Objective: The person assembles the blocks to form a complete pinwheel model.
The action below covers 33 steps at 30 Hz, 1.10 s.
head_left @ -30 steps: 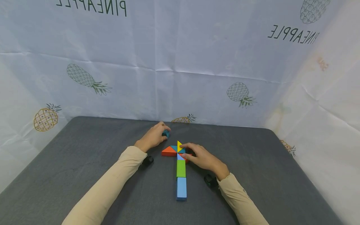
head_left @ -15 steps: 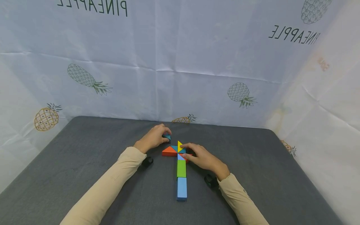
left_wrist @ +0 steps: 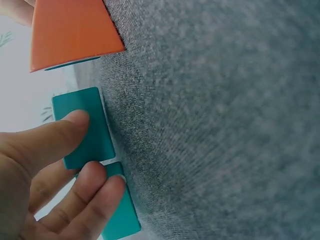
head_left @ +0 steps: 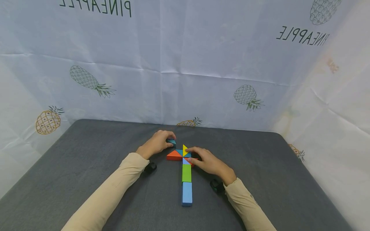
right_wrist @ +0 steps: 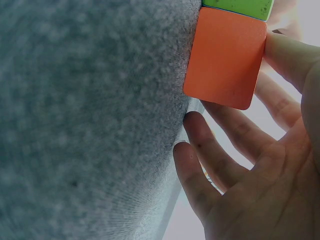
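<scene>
My left hand (head_left: 157,142) pinches a blue triangular block (head_left: 173,141) between thumb and fingers, just behind and left of a pinwheel of triangular blocks. In the left wrist view the thumb presses its teal face (left_wrist: 97,137); a second teal face (left_wrist: 125,217) is partly behind the fingers, and I cannot tell whether it is another block. The pinwheel has a yellow triangle (head_left: 184,150), an orange triangle (head_left: 174,156), blue ones and a lilac one (head_left: 184,161). My right hand (head_left: 208,161) touches its right side, index finger at the yellow triangle, thumb by a red block (right_wrist: 225,57).
A green block (head_left: 186,173) and a light blue block (head_left: 187,194) run in line from the pinwheel toward the person. All lie on a grey cloth-covered table (head_left: 260,179). A pineapple-print curtain (head_left: 202,48) hangs behind the table's far edge.
My left hand has come slightly nearer to the person, bringing the blue block closer to the pinwheel, and the block has turned to show its triangular top. My right hand stays put.
</scene>
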### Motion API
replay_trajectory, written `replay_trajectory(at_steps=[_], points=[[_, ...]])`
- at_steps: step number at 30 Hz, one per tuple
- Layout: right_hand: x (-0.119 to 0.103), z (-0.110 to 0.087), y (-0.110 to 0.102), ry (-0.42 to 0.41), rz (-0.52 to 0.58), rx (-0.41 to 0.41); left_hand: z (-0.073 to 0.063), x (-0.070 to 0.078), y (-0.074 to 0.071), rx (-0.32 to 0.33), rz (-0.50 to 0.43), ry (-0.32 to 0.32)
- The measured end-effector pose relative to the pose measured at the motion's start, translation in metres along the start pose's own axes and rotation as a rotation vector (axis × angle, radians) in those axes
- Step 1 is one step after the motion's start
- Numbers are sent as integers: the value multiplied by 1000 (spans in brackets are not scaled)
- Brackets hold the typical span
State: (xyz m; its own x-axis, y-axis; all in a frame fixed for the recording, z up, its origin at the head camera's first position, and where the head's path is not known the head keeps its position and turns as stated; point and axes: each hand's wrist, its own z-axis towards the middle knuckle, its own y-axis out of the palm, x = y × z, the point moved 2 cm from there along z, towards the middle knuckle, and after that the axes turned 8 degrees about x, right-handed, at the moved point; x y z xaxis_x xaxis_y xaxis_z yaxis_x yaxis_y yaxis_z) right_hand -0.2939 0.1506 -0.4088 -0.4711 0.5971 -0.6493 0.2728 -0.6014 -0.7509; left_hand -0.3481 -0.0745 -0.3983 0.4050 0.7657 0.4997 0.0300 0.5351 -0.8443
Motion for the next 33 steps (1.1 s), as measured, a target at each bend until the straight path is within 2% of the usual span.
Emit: replay_trajectory(at_steps=[8, 23, 33], points=[[0, 0, 0, 2, -6, 2, -5, 0, -4, 45, -21, 31], [0, 1, 0, -6, -11, 7, -17, 0, -9, 86, -66, 58], [-1, -1, -1, -9, -10, 8, -26, 6, -16, 141, -68, 86]])
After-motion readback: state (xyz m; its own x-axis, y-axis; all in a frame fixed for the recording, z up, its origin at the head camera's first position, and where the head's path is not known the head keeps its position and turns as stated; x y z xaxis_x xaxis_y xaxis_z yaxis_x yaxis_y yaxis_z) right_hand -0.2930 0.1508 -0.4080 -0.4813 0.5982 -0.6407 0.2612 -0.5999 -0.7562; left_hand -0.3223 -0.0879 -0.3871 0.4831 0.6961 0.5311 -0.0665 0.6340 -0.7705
